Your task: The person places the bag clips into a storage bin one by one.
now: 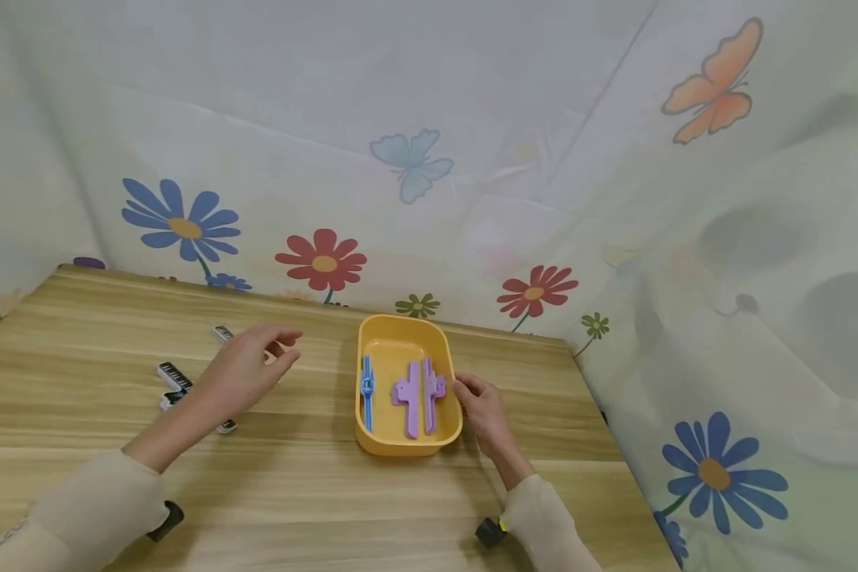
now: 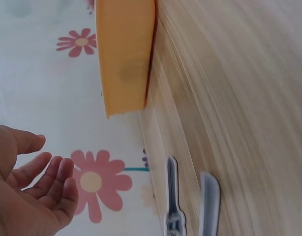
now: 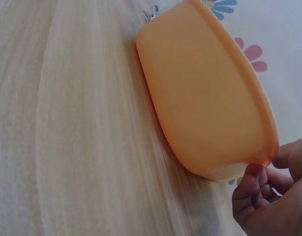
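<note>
A yellow tray [image 1: 400,334] sits mid-table and holds a blue clip [image 1: 366,389] and two purple clips [image 1: 409,395]. My right hand [image 1: 463,389] pinches the tray's right rim, thumb above and curled fingers [image 3: 256,189] under the lip of the tray [image 3: 205,93]. My left hand [image 1: 280,348] hovers left of the tray with relaxed, straight fingers and holds nothing. The left wrist view shows that empty palm [image 2: 38,191] with the tray [image 2: 124,54] beyond. Black-and-white clips [image 1: 174,373] lie on the table under and beside the left hand.
One more black-and-white clip [image 1: 223,332] lies farther back on the wooden table [image 1: 293,492]. Two clips [image 2: 173,196] show close in the left wrist view. A flowered cloth [image 1: 472,159] walls the back and right side. The table's right edge runs just past the tray.
</note>
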